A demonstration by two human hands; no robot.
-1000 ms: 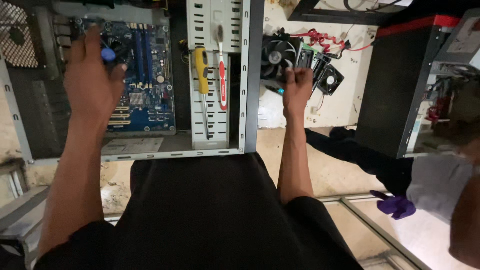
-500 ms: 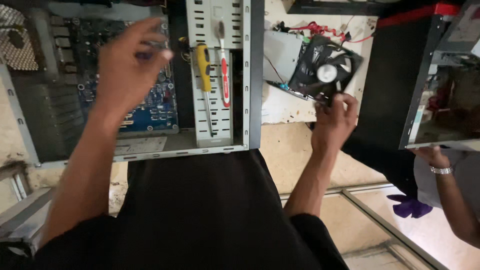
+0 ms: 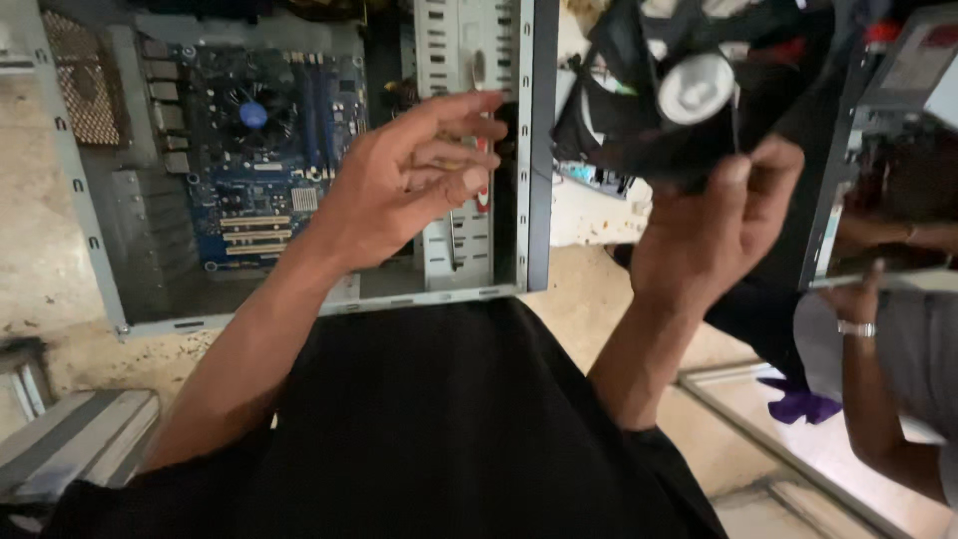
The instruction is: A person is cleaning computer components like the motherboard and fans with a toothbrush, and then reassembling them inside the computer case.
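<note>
While the right hand [image 3: 714, 235] gripped the black fan [image 3: 679, 95] lifted beside the open case [image 3: 529, 150], the left hand [image 3: 399, 185] hung empty, fingers loosely curled, above the motherboard [image 3: 264, 160]. The fan looked out of the case and in transit; the next move called for a steady carry clear of its wires. The case lay on a stained floor [image 3: 589, 289], another person's arm [image 3: 878, 389] at right.

We are holding our left hand [image 3: 399, 185] out in front, palm turned right, fingers [image 3: 454, 155] loosely curled and spread, gripping nothing. We are raising our right hand [image 3: 714, 235], forearm near upright, fingers [image 3: 738, 175] pinching closed above the wrist.
</note>
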